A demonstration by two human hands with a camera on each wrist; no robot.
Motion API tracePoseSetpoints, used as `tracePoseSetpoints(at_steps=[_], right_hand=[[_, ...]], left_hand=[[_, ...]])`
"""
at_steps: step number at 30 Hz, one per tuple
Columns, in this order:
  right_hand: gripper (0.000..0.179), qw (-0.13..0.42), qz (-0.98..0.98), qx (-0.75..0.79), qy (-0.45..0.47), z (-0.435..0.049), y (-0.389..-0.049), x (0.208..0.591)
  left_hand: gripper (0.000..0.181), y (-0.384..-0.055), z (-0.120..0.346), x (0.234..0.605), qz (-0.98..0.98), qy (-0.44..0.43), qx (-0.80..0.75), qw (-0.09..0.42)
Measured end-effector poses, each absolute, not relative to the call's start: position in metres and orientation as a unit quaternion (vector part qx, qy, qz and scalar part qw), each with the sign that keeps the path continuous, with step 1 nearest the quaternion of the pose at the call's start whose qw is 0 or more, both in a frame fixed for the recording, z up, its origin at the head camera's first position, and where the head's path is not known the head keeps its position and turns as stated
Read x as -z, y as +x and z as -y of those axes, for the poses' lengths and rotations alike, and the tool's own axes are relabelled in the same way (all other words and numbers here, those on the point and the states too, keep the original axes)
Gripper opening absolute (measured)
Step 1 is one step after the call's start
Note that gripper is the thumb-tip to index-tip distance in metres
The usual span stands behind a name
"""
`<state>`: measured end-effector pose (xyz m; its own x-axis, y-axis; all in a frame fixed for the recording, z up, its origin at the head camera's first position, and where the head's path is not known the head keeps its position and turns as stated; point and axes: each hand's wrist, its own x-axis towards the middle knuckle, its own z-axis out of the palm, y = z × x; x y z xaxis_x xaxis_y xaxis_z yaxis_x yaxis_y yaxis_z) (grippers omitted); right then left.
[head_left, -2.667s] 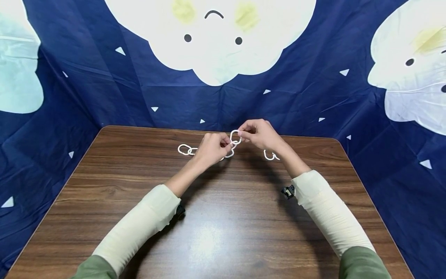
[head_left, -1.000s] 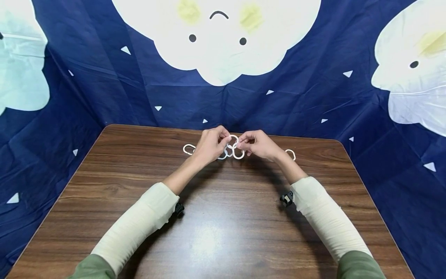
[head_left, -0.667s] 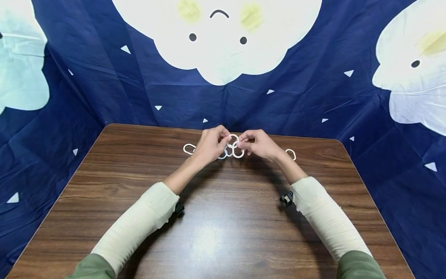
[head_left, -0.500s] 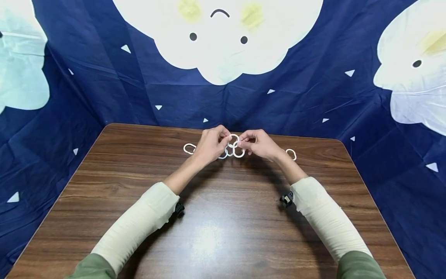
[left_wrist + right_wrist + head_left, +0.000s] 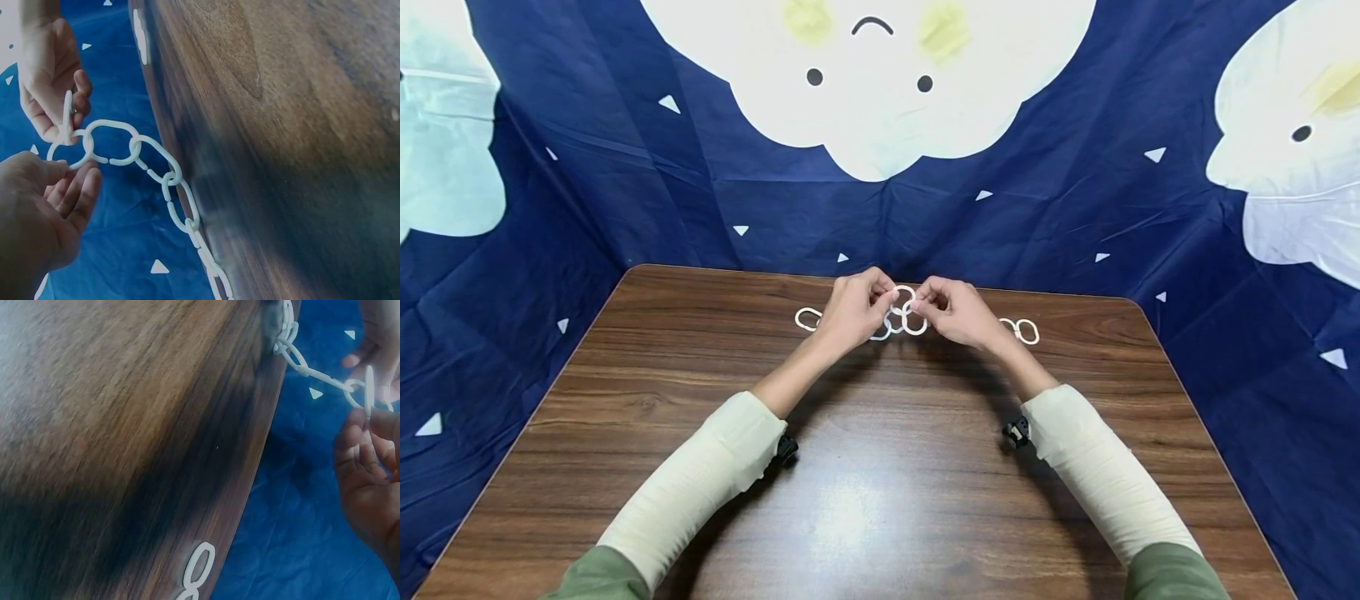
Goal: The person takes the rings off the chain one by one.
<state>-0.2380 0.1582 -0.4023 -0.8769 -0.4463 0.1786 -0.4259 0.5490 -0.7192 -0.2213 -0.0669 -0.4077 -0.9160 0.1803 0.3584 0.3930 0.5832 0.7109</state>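
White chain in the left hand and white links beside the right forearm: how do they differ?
The white chain is pinched by the left hand and partly raised off the table; the white links lie on the table, with no hand touching them. The white chain shows several joined rings, while only two white links show beside the right forearm. Both are white and have oval rings.

Cream forearm covers (image 5: 692,483), green sleeves (image 5: 1176,573)

Head view faces forward and down; both wrist views (closer) share the chain (image 5: 166,184).
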Motion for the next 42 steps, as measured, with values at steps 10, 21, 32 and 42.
tracePoseSetpoints(at_steps=[10, 21, 32, 42], right_hand=[[0.009, -0.078, -0.887, 0.333, -0.309, -0.155, -0.234, 0.404], [0.01, -0.143, -0.876, 0.308, -0.343, -0.155, -0.235, 0.415], [0.012, -0.097, -0.88, 0.364, -0.289, -0.16, -0.235, 0.415], [0.014, -0.029, -0.862, 0.451, -0.229, -0.172, -0.232, 0.411]], left_hand=[[0.01, -0.22, 0.065, 0.405, 0.881, -0.149, 0.434, 0.12], [0.009, -0.22, 0.066, 0.402, 0.883, -0.149, 0.431, 0.116], [0.008, -0.221, 0.069, 0.401, 0.886, -0.171, 0.416, 0.115], [0.007, -0.222, 0.07, 0.4, 0.881, -0.184, 0.421, 0.115]])
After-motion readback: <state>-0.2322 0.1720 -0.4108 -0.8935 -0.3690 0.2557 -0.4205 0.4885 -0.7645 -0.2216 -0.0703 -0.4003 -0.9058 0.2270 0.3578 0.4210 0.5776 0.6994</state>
